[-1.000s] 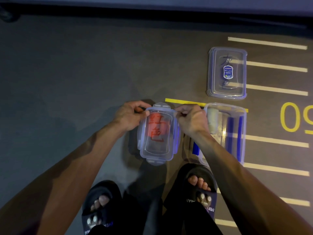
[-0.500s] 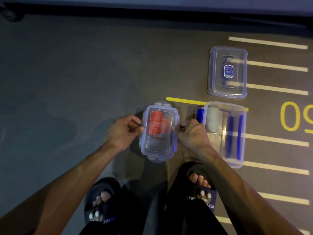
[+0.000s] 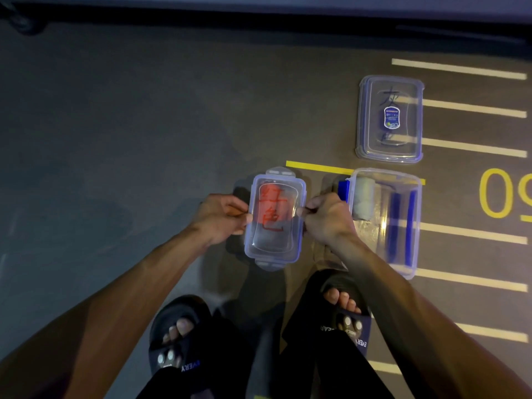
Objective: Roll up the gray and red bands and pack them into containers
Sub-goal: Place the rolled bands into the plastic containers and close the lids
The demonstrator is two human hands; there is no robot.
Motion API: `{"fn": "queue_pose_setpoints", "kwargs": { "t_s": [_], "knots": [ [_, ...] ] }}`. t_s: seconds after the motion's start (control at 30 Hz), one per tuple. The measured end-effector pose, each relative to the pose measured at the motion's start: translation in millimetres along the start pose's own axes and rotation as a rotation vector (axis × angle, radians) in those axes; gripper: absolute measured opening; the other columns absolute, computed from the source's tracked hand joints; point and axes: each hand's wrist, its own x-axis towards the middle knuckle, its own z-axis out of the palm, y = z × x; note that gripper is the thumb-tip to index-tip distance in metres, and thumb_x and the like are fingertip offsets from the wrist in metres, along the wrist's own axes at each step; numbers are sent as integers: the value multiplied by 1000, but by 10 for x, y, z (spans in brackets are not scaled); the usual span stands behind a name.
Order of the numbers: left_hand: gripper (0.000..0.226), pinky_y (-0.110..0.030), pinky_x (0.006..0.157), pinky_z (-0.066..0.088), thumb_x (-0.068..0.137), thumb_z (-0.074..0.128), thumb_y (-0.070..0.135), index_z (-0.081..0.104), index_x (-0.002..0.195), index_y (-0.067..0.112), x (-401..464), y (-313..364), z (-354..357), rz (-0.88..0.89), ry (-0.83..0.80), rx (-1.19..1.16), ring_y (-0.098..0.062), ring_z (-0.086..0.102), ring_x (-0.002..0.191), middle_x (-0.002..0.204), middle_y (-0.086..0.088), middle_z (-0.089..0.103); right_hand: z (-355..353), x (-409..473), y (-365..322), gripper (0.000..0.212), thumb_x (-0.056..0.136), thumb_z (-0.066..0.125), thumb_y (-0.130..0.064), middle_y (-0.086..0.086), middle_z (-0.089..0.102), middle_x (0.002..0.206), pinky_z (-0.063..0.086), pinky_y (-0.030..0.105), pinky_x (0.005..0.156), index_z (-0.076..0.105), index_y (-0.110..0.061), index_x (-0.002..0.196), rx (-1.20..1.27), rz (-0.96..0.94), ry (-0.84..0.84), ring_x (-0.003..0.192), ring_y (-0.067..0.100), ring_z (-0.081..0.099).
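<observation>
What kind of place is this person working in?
Probably a marked training or sports floor, though I cannot be sure: dark matte flooring, painted white lines, and a yellow number. The person works crouched over it.

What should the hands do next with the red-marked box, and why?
Probably press both side flaps down. The left hand and right hand pinch the long sides of the lidded container, with the red band already inside; its end flaps still stick out.
</observation>
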Motion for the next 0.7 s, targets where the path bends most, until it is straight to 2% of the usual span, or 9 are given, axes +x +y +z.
{"fn": "queue_pose_setpoints", "kwargs": {
  "t_s": [0.07, 0.13, 0.2, 0.27, 0.33, 0.43, 0.53, 0.63, 0.7],
  "knots": [
    [46, -33, 73, 61, 87, 78, 1, 63, 123, 25, 60, 26, -49, 38, -76, 62, -21, 71, 83, 80, -5, 71, 7, 26, 25, 20, 84, 78, -40, -5, 75, 93, 64, 41, 80, 73, -22, 92, 8, -2, -12, 85, 16, 75],
    [88, -37, 77, 63, 89, 74, -2, 34, 150, 46, 126, 130, -105, 100, -204, 213, -19, 69, 78, 80, -5, 67, 30, 41, 59, 23, 84, 76, -43, -6, 75, 93, 64, 40, 80, 72, -23, 93, -1, -3, -13, 84, 16, 75],
    [104, -35, 77, 63, 91, 70, -5, 13, 156, 53, 161, 322, -122, 153, -335, 421, -17, 68, 76, 89, -8, 63, 40, 27, 68, 23, 86, 74, -42, -4, 75, 93, 64, 40, 78, 72, -21, 93, 2, -8, -8, 82, 18, 76],
    [105, -29, 72, 62, 92, 67, -8, 10, 158, 52, 190, 519, -117, 140, -435, 540, -13, 66, 79, 95, 0, 59, 50, 18, 80, 23, 87, 71, -42, -2, 75, 93, 65, 40, 76, 71, -21, 94, -11, -23, -1, 80, 19, 76],
    [105, -30, 72, 62, 90, 65, -13, 13, 158, 49, 247, 629, -105, 99, -495, 553, -12, 65, 81, 94, 5, 56, 54, 22, 90, 22, 88, 70, -44, -2, 75, 93, 64, 41, 76, 72, -23, 94, -27, -38, -3, 81, 20, 75],
    [97, -39, 75, 63, 88, 67, -15, 25, 153, 43, 349, 679, -88, 76, -524, 595, -15, 67, 79, 94, 0, 59, 46, 26, 90, 20, 88, 70, -43, -2, 75, 93, 64, 42, 77, 72, -24, 92, -21, -46, -10, 82, 21, 75],
    [94, -36, 70, 63, 86, 69, -16, 29, 151, 40, 395, 706, -103, 78, -533, 578, -14, 68, 77, 94, -2, 60, 39, 36, 92, 17, 89, 71, -41, -2, 76, 92, 64, 44, 79, 72, -24, 88, -13, -59, -15, 84, 23, 75],
    [98, -28, 64, 60, 84, 74, -11, 29, 155, 39, 307, 538, -130, 200, -386, 563, -6, 68, 66, 84, -3, 66, 25, 26, 90, 19, 92, 71, -36, -3, 76, 84, 64, 44, 78, 72, -23, 79, -26, -64, -17, 81, 22, 75],
    [102, -44, 79, 61, 84, 76, -5, 27, 155, 48, 176, 248, -106, 340, -220, 442, -14, 68, 72, 87, -8, 67, 24, 16, 106, 21, 93, 71, -34, -2, 75, 82, 64, 44, 77, 71, -21, 77, -16, -67, -12, 80, 21, 75]
  ]
}}
